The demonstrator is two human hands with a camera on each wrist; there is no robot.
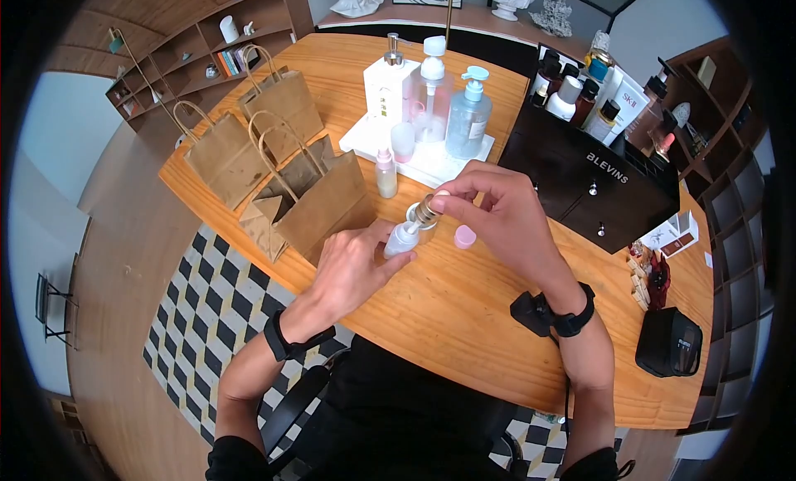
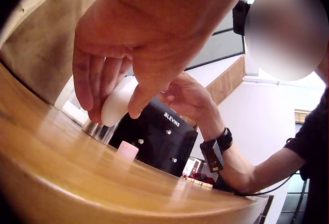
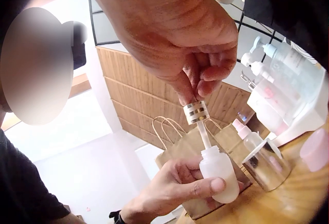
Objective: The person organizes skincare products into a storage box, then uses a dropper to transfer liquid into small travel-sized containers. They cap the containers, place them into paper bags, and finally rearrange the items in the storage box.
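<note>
A small frosted bottle (image 1: 401, 240) (image 2: 118, 102) (image 3: 219, 175) is gripped by the left hand (image 1: 348, 265) (image 2: 149, 33) (image 3: 172, 185), tilted, its neck uncovered. The right hand (image 1: 497, 211) (image 2: 193, 98) (image 3: 180, 39) pinches a gold-and-white dropper cap (image 1: 426, 209) (image 3: 196, 112) above the neck; in the right wrist view its pipette (image 3: 204, 135) reaches down to the bottle's mouth. Behind the bottle stands a clear cup (image 2: 98, 131) (image 3: 267, 165), partly hidden in the head view. A pink cap (image 1: 465, 236) (image 2: 127, 151) (image 3: 314, 149) lies on the table beside it.
Several paper bags (image 1: 325, 201) stand at the left. A pink-topped spray bottle (image 1: 386, 176) stands before a white tray (image 1: 431, 177) with pump bottles (image 1: 469, 116). A black cosmetics box (image 1: 572, 170) is at the right, a black pouch (image 1: 663, 344) at the right edge.
</note>
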